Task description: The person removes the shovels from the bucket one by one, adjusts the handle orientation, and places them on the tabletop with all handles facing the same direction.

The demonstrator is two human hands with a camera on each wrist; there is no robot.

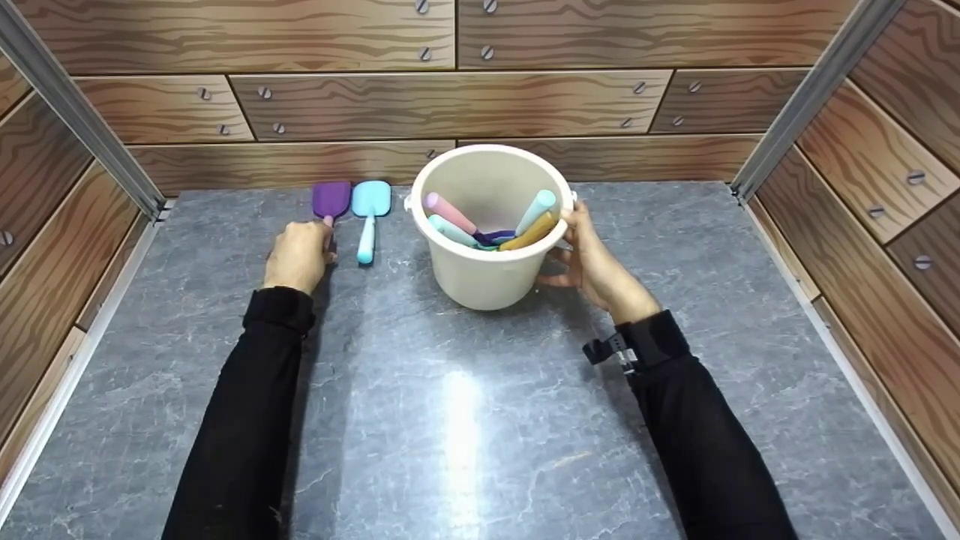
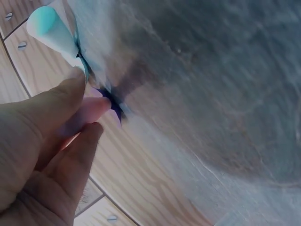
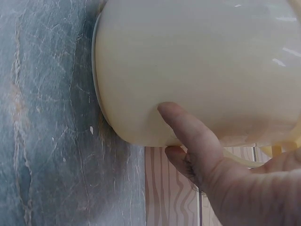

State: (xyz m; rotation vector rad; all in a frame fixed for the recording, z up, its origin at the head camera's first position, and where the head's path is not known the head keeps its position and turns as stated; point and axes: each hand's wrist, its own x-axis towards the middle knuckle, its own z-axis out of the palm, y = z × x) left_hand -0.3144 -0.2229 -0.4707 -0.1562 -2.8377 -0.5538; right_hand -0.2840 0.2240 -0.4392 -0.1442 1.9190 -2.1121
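Observation:
A purple-bladed toy shovel (image 1: 331, 199) lies on the grey tabletop near the back wall. My left hand (image 1: 298, 255) pinches its pink handle (image 2: 87, 115) between thumb and fingers. Just right of it lies a light blue toy shovel (image 1: 366, 217), which the hand does not touch. A cream bucket (image 1: 484, 281) stands upright on the table, several pink, light blue and yellow handles sticking up inside. My right hand (image 1: 600, 266) holds the bucket's right side near the rim, and in the right wrist view fingers press its wall.
Wood-patterned panels (image 1: 450, 109) close off the back and both sides of the grey marbled tabletop (image 1: 420, 450). Metal posts (image 1: 810, 97) stand at the back corners. A bright light reflection crosses the table's middle.

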